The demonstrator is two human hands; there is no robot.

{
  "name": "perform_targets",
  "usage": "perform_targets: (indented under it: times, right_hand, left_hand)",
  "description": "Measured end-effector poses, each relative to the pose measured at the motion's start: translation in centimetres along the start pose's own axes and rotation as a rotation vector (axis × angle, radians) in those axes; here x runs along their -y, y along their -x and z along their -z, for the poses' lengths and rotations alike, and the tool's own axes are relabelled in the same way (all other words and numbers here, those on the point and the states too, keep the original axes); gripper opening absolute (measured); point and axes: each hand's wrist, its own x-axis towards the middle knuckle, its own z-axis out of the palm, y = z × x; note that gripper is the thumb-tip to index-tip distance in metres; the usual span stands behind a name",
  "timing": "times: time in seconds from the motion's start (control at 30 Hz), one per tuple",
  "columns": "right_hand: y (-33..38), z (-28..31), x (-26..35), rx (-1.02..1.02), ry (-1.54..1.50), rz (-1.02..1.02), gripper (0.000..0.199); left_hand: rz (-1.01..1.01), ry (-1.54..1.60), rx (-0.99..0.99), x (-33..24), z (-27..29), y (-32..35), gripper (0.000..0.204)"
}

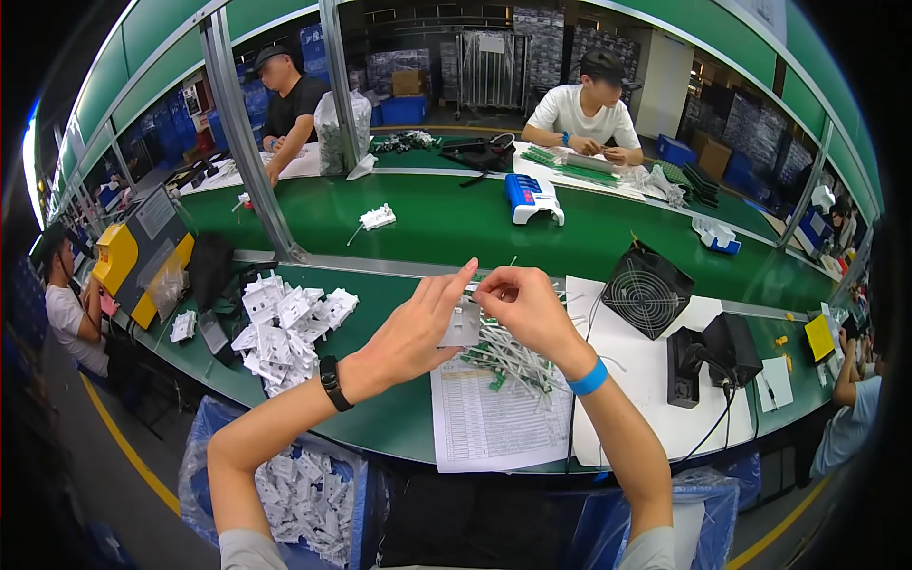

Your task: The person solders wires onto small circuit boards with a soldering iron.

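Observation:
My left hand (pixel 404 328) grips a white plastic part (pixel 462 326), its fingers stretched up along the far side. Close against it, my right hand (pixel 532 302) has thumb and forefinger pinched together at the part's upper edge. What they pinch is hidden, though a thin strand sticks up just above these fingers. Under my hands lies a loose bundle of white cables (pixel 522 363) with green ends. It rests partly on a printed sheet (pixel 499 427). To the left is a heap of similar white plastic parts (pixel 285 328).
A black fan (pixel 648 289) and black boxes with cords (pixel 727 347) stand at right on white paper. Bins hold more white parts (pixel 304 503) below the bench edge. Beyond a metal post (pixel 242 133), a green conveyor (pixel 446 204) carries a blue-and-white device (pixel 534 199). Co-workers sit around.

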Motion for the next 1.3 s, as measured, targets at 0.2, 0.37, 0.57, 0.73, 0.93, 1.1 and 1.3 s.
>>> perform_targets:
  times: [0.2, 0.37, 0.57, 0.73, 0.93, 1.1, 1.3]
  right_hand:
    - [0.0, 0.0, 0.9, 0.081, -0.136, -0.108, 0.017]
    - [-0.1, 0.0, 1.6, 0.06, -0.166, -0.143, 0.016]
    - [0.2, 0.0, 1.3, 0.038, 0.084, -0.027, 0.017]
    - [0.9, 0.2, 1.7, 0.148, 0.452, -0.018, 0.026]
    - [0.8, 1.4, -0.4, 0.291, -0.061, -0.242, 0.025]
    - [1.7, 0.9, -0.1, 0.222, -0.367, -0.36, 0.026]
    - [2.5, 0.9, 0.1, 0.213, -0.418, -0.388, 0.022]
  left_hand:
    - [-0.01, -0.002, -0.018, 0.1, -0.4, 0.5, 0.116]
    - [-0.048, 0.007, -0.054, 0.0, -0.3, 0.9, 0.116]
    - [-0.105, 0.004, -0.022, 0.0, -0.3, 1.1, 0.113]
    - [-0.11, -0.002, 0.102, 0.1, -0.4, 1.2, 0.111]
    - [0.09, 0.333, 0.053, -0.3, -1.0, 1.9, 0.107]
    - [0.465, 0.986, -0.031, 0.0, -2.3, 1.6, 0.064]
    - [0.508, 0.943, -0.118, 0.3, -3.1, 0.3, 0.03]
